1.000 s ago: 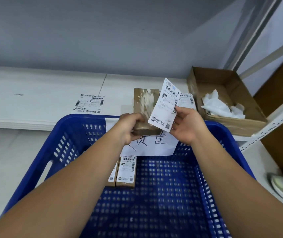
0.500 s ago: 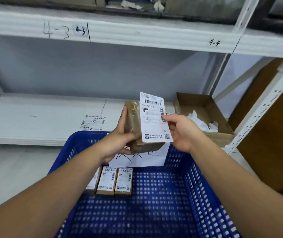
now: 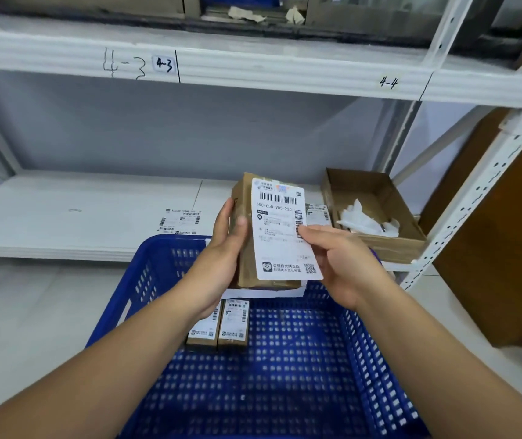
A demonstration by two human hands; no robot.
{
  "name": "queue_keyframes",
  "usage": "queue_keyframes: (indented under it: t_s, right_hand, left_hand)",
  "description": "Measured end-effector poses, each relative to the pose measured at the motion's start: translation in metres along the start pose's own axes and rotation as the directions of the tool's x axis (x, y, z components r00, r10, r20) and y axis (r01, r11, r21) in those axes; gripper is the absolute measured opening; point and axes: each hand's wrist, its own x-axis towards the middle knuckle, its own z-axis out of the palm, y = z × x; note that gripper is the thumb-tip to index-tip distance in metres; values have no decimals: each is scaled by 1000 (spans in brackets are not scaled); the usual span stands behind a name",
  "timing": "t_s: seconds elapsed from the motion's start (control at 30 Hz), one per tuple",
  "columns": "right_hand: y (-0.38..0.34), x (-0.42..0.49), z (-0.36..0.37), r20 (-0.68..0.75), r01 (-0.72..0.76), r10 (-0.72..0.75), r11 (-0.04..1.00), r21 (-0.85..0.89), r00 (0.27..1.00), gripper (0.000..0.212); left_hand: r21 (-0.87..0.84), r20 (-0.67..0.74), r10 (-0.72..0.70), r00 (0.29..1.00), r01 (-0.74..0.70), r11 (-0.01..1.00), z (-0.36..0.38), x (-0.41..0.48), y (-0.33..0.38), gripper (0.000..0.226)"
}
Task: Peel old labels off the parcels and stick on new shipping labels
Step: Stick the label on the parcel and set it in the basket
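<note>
Over the far rim of a blue perforated plastic crate [image 3: 164, 245], a person holds a brown cardboard parcel [image 3: 247, 267] upright and lays a white printed shipping label [image 3: 281, 229] against its front face. The new label appears to be going on. It covers most of the face but overhangs the parcel's right and lower edges, and how much has stuck cannot be told. The next move looks to call for squaring the label to the face, then pressing it flat from one edge across so that no crease is trapped.

The left hand [image 3: 224, 258] grips the parcel's left side, thumb on the front, fingers wrapped behind. The right hand [image 3: 345, 264] pinches the label's right edge, thumb on the print, fingers tucked behind the paper.

Two small labelled brown parcels [image 3: 218, 324] lie side by side on the crate's floor near its far wall. At the right end of the white shelf [image 3: 63, 223] stands an open cardboard box [image 3: 377, 245] holding crumpled white paper [image 3: 364, 220].
</note>
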Motion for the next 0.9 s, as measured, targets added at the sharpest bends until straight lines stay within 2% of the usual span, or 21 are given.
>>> queue_keyframes:
  t_s: [0.07,0.17,0.33,0.47,0.67,0.9]
  right_hand:
    - [1,-2,1,-1,18,-18,998,-57,1000,16]
    - [3,-2,1,-27,51,-55,992,-115,998,15]
    - [5,-4,1,-58,58,-66,990,-131,996,14]
    - [6,-6,0,-71,52,-63,988,-146,996,16]
    - [4,-7,-1,-99,54,-69,988,-143,993,15]
    - [4,-6,-1,-126,42,-62,986,-161,990,13]
  left_hand:
    - [-31,-23,7,1000,-8,999,2,-1,-2,56]
    - [-70,-22,-3,1000,2,998,6,-4,-2,64]
    - [-57,-47,-7,999,4,998,12,-9,-1,53]
    - [-11,-72,-6,997,5,1000,15,-10,-2,53]
    - [-81,-82,-19,996,13,997,20,-8,-4,39]
    - [-74,-80,-18,997,12,997,22,-7,-7,44]
